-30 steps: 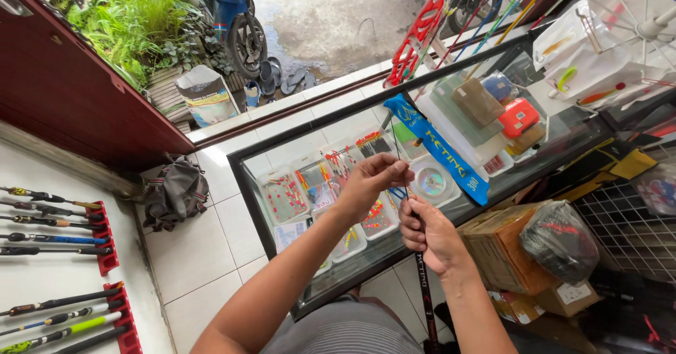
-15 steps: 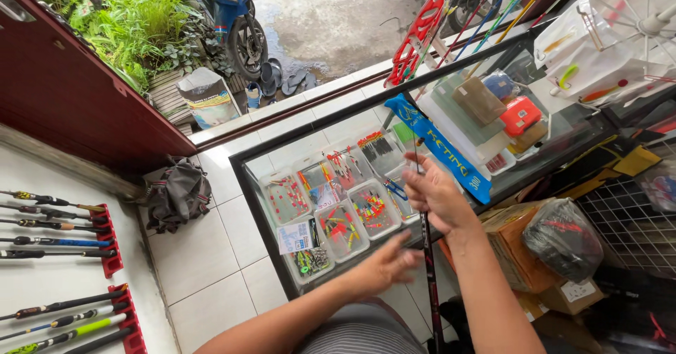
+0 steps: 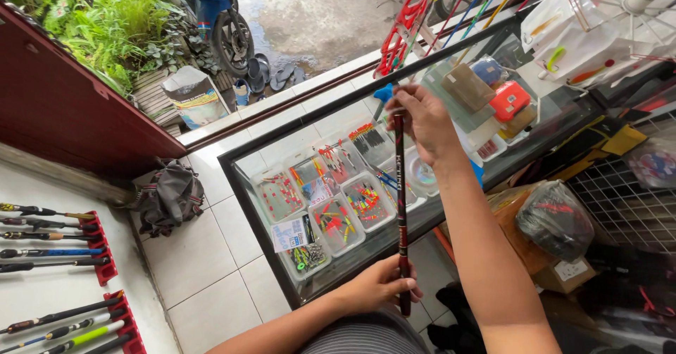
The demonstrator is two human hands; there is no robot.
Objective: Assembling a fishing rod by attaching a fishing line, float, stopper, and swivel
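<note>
I hold a dark, reddish-black fishing rod point(image 3: 401, 192) upright in front of me. My left hand point(image 3: 377, 287) grips its lower end near my lap. My right hand point(image 3: 422, 118) is closed around its upper end, above the glass display counter point(image 3: 246, 185). Beneath the rod, inside the counter, lie clear plastic boxes of small coloured lures point(image 3: 331, 220).
Rods rest in red wall racks point(image 3: 98, 248) at the left. A grey backpack point(image 3: 169, 196) lies on the tiled floor. A cardboard box with a plastic bag point(image 3: 556, 220) stands at my right, by a wire grid point(image 3: 627, 199). A scooter point(image 3: 218, 16) and plants are outside.
My hands were together near the rod's top. My left hand slid down to the lower end while my right hand rose, so the rod now spans between them.
</note>
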